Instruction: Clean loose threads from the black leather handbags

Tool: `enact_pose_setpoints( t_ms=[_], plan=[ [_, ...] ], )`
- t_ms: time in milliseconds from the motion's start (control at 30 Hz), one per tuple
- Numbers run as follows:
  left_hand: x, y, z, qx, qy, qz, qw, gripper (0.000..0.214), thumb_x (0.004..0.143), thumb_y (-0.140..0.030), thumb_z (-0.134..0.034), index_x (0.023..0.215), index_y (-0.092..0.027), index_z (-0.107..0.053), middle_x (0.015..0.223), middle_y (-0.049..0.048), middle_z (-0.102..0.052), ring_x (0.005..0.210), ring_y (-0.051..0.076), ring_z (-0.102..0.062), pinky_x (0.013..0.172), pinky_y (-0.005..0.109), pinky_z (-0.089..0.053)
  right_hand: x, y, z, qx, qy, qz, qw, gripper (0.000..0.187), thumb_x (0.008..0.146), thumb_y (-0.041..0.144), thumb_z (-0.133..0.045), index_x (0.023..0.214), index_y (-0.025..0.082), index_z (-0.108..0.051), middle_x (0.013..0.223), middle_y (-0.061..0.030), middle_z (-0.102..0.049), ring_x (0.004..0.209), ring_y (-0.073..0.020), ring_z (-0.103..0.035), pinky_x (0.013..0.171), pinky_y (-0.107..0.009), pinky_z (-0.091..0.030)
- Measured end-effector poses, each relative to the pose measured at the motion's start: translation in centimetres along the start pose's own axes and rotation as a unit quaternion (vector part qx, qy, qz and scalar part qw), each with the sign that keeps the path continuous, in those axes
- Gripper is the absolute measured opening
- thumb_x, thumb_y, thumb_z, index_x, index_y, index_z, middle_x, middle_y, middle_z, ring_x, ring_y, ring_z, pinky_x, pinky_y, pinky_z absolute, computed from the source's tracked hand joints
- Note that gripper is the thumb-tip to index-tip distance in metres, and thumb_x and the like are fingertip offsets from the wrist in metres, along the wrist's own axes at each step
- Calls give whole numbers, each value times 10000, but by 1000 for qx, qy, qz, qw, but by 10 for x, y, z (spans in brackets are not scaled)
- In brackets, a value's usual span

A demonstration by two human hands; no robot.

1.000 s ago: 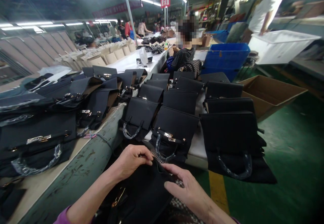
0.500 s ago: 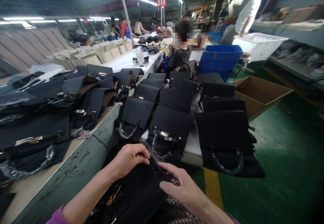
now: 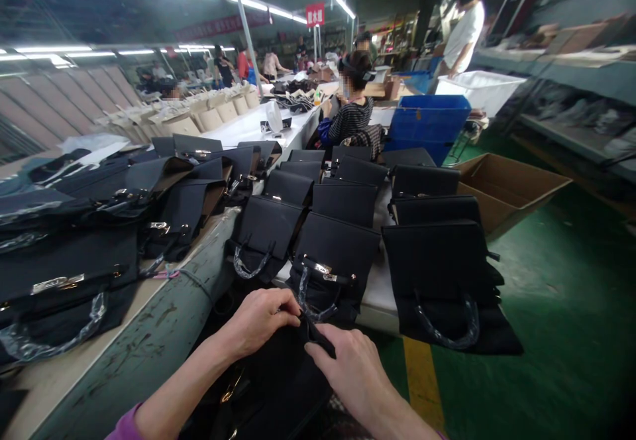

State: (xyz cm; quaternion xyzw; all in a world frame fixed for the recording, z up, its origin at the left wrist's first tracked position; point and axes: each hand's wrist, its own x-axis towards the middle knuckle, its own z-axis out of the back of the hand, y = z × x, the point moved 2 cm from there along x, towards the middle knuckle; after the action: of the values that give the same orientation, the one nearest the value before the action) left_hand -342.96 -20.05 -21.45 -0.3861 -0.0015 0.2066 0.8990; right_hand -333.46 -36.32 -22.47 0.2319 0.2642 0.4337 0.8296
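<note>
A black handbag [image 3: 273,377] with gold-coloured hardware lies across my lap. My left hand [image 3: 268,317] pinches the far edge of the bag between thumb and fingers. On the right, my right hand [image 3: 345,364] grips the same edge, its thumb on the near side and its fingers behind the folded material. Just beyond my hands rests another black handbag [image 3: 335,241], with a metal clasp and a plastic-wrapped handle. The lower part of the bag in my lap is dark and hard to make out.
Rows of black handbags [image 3: 434,254] cover the white table ahead. More black bags lie on the worn green-edged bench [image 3: 144,347] at left. A cardboard box [image 3: 511,185] and a blue bin [image 3: 430,125] stand to the right. A seated person [image 3: 352,112] works further back.
My right hand has closed from a looser hold onto the bag's edge, folding it up. My left hand has shifted slightly right and down, closer to the right.
</note>
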Motion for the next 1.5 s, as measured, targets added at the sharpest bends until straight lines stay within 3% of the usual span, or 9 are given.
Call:
enact_pose_setpoints(
  t_ms=[167, 600, 800, 933, 1500],
  plan=[
    [3, 1, 0, -1, 1, 11, 1000, 43, 782, -245, -681, 807, -245, -716, 859, -52, -741, 834, 154, -662, 751, 234, -433, -2, 1, 2, 17, -7, 0, 1000, 188, 915, 313, -552, 964, 268, -727, 851, -33, -765, 795, -210, -712, 684, -252, -440],
    [4, -1, 3, -13, 10, 19, 1000, 55, 785, -270, -678, 813, -241, -715, 831, -48, -732, 812, 158, -655, 743, 235, -431, 0, 3, 1, -55, 9, 19, 998, 224, 947, 213, -477, 1059, 241, -669, 895, -46, -758, 819, -236, -714, 671, -288, -411],
    [4, -2, 2, 3, 6, 12, 1000, 48, 783, -260, -672, 805, -241, -711, 802, -55, -726, 772, 155, -647, 698, 236, -415, 9, 8, 3, -97, 17, 22, 995, 237, 876, 390, -613, 991, 194, -677, 885, -99, -749, 858, -308, -698, 674, -334, -415],
    [4, 0, 1, 4, 3, 15, 1000, 53, 781, -261, -665, 800, -242, -711, 817, -47, -732, 790, 163, -652, 704, 237, -420, 12, 7, 0, -107, -5, 10, 994, 147, 891, 316, -585, 934, 210, -677, 860, -81, -746, 835, -282, -698, 655, -315, -391],
    [5, -1, 3, -7, 14, 18, 1000, 67, 786, -270, -661, 805, -240, -717, 796, -44, -726, 765, 156, -646, 715, 232, -428, 8, 0, -6, -80, -41, 19, 996, 169, 934, 302, -536, 848, 231, -662, 757, -21, -730, 726, -222, -689, 583, -288, -277]
  ],
)
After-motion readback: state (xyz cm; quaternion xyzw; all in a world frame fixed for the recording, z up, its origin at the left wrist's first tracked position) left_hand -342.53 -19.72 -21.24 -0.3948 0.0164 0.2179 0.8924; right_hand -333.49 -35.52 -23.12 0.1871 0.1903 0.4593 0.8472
